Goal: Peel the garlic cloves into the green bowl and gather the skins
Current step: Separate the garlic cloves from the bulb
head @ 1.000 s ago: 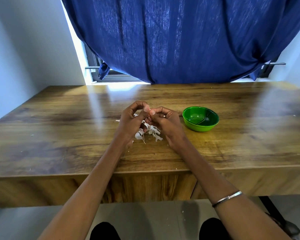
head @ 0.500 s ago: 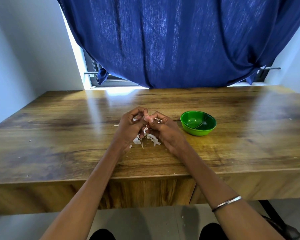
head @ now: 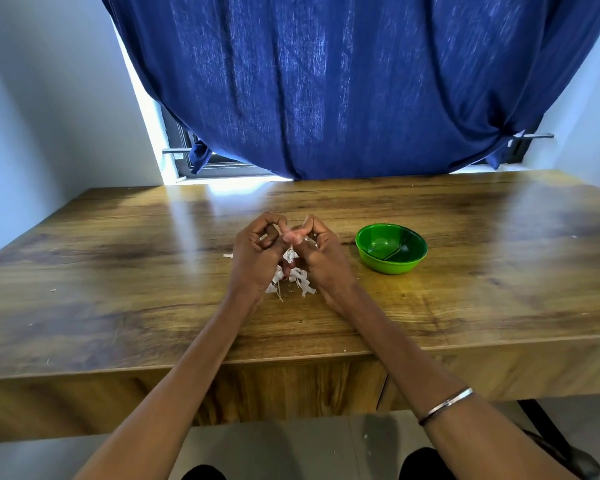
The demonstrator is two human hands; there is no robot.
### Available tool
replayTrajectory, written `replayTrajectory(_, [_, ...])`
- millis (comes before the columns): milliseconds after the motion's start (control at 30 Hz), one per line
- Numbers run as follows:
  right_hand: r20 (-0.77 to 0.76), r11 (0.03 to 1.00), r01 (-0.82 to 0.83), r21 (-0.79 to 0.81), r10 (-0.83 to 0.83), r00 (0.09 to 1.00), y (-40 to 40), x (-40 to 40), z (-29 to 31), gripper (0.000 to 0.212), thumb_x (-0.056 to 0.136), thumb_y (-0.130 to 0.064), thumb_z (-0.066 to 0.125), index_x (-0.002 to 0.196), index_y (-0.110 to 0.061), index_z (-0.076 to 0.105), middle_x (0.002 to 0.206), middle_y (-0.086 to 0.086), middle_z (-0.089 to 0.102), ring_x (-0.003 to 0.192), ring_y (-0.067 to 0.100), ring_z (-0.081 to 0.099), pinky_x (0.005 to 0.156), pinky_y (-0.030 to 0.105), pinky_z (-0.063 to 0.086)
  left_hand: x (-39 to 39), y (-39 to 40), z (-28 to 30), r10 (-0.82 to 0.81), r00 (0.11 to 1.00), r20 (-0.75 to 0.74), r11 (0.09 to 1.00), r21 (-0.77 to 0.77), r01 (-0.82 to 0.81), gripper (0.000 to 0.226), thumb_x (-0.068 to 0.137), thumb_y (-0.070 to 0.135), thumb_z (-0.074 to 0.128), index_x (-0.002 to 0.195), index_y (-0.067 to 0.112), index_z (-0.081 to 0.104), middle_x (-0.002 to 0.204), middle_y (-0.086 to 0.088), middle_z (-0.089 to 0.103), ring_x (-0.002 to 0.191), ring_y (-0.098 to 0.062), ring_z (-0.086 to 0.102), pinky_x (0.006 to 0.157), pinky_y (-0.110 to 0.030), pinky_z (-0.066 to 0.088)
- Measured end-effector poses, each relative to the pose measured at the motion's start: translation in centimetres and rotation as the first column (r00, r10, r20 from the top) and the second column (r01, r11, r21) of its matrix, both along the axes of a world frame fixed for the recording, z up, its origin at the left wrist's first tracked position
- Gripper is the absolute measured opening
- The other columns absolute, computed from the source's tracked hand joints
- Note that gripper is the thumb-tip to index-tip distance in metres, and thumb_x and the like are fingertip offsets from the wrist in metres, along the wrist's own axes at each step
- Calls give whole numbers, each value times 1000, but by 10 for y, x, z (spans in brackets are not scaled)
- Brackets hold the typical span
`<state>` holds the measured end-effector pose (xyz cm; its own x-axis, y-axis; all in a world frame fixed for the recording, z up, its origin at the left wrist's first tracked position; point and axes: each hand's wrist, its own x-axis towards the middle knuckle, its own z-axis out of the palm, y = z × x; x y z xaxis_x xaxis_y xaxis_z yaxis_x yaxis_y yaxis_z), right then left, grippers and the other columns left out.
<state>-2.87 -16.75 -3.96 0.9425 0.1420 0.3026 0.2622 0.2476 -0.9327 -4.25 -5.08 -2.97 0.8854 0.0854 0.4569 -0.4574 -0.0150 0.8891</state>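
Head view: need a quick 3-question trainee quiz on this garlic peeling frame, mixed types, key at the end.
1. True or false: the green bowl sits on the right hand's side of the wooden table.
2. Where does the pile of garlic skins lie? A) in the bowl B) on the table under the hands C) on the floor
3. Fill in: the left hand and right hand meet with curled fingers above the ____.

Key: 1 true; 2 B; 3 skins.
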Motion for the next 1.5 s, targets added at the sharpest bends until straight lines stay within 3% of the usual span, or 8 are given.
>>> replayTrajectory(167, [-12, 999, -24, 26, 24, 1000, 3, 3, -3, 23, 96, -16, 66, 77, -21, 55, 112, 37, 59, 90, 31, 62, 62, 34, 54, 3, -5, -2, 118, 992, 35, 993, -16, -118, 21, 87, -6, 74, 82, 11, 62, 53, 15, 47, 46, -5, 48, 42, -26, 46])
replayTrajectory(367, [-14, 998, 4, 60, -3, 1000, 3, 4, -2, 9, 99, -6, 59, 93, -6, 53, 105, 30, 69, 89, 39, 67, 66, 40, 58, 9, -7, -8, 267, 960, 79, 964, -16, -267, 27, 83, -2, 78, 79, 22, 67, 45, 15, 37, 44, -10, 34, 47, -46, 46])
replayTrajectory(467, [88, 988, 155, -22, -153, 984, 5, 7, -5, 11, 97, -4, 62, 89, -5, 54, 98, 25, 70, 99, 37, 70, 81, 48, 60, 11, -10, -10, 284, 956, 70, 959, -7, -284, 29, 84, 1, 78, 77, 27, 66, 43, 16, 33, 46, -3, 27, 54, -35, 37])
replayTrajectory(567, [135, 974, 225, -28, -219, 966, 4, 7, -6, 12, 96, -2, 63, 88, 0, 55, 91, 25, 68, 94, 41, 68, 85, 58, 57, 7, -13, -6, 202, 979, 28, 979, 8, -202, 23, 91, 0, 72, 79, 19, 65, 44, 18, 43, 43, 1, 42, 54, -25, 48])
replayTrajectory(700, [76, 978, 200, 63, -205, 976, 2, 5, -6, 17, 94, -1, 66, 98, 13, 58, 98, 26, 72, 98, 42, 69, 89, 50, 59, 7, -9, -2, 68, 997, -32, 992, -106, -71, 19, 91, 0, 73, 82, 15, 64, 68, 9, 67, 61, -7, 64, 50, -23, 52])
replayTrajectory(900, [24, 976, 204, 70, -206, 978, -2, 2, 0, 17, 87, -2, 75, 98, 8, 67, 90, 16, 75, 76, 17, 72, 67, 25, 59, 4, -5, -2, 25, 996, -85, 985, -166, -39, 10, 92, 2, 71, 86, 7, 66, 78, -4, 65, 51, -10, 58, 42, -26, 51])
replayTrajectory(1267, [64, 987, 159, -15, -157, 985, -5, -4, 1, 14, 86, 6, 72, 100, 7, 68, 88, 10, 74, 67, 7, 70, 63, 18, 55, 6, 6, -4, -76, 991, -108, 996, -54, 71, 13, 100, 5, 62, 89, 12, 64, 74, 0, 63, 61, -19, 54, 43, -25, 48])
replayTrajectory(1500, [-92, 999, 37, 35, -33, 995, -6, -3, 1, 14, 92, 4, 65, 106, 7, 64, 87, 12, 73, 68, 12, 70, 61, 24, 57, 9, 6, -5, -119, 987, -103, 993, 13, 121, 14, 104, 8, 56, 94, 15, 63, 75, 1, 65, 56, -10, 53, 43, -22, 44])
